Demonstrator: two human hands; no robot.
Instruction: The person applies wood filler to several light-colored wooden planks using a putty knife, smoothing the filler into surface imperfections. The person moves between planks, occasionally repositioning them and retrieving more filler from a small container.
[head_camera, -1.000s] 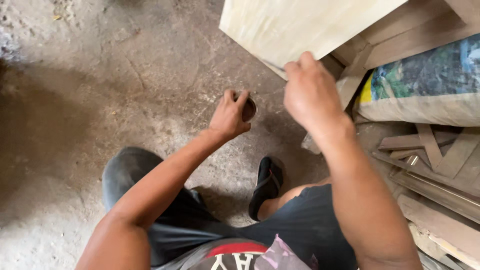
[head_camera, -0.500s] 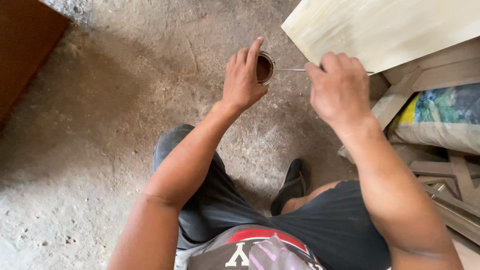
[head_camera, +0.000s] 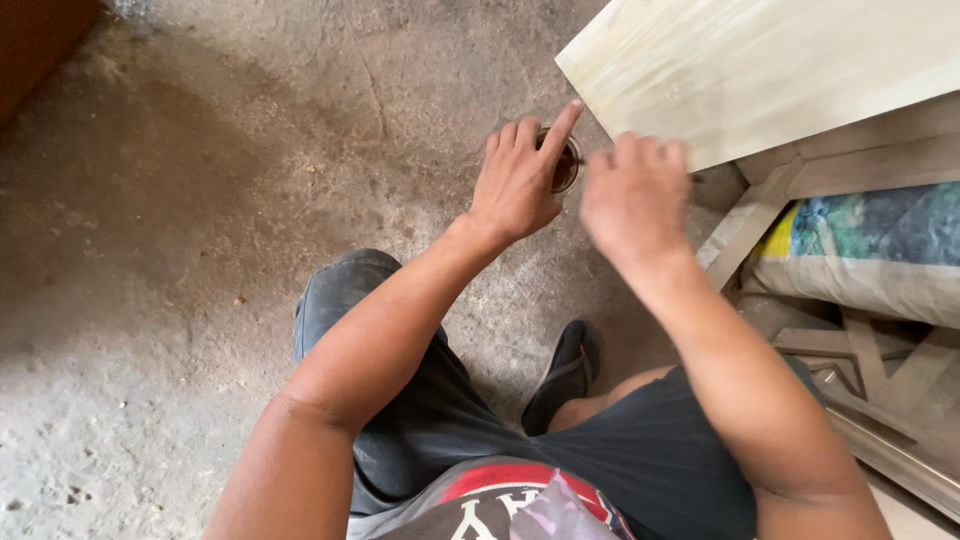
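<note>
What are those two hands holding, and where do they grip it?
The left hand grips a small round container by its side, index finger over the rim. The right hand is blurred; whether it holds anything cannot be told.

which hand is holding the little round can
The left hand: it wraps the small can, forefinger raised over its rim. The right hand is beside it, blurred, not gripping the can.

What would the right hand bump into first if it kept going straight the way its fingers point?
Probably the pale wooden board: the right hand points up toward its near edge, just past the small round container. Depth is unclear and the hand is blurred.
</note>
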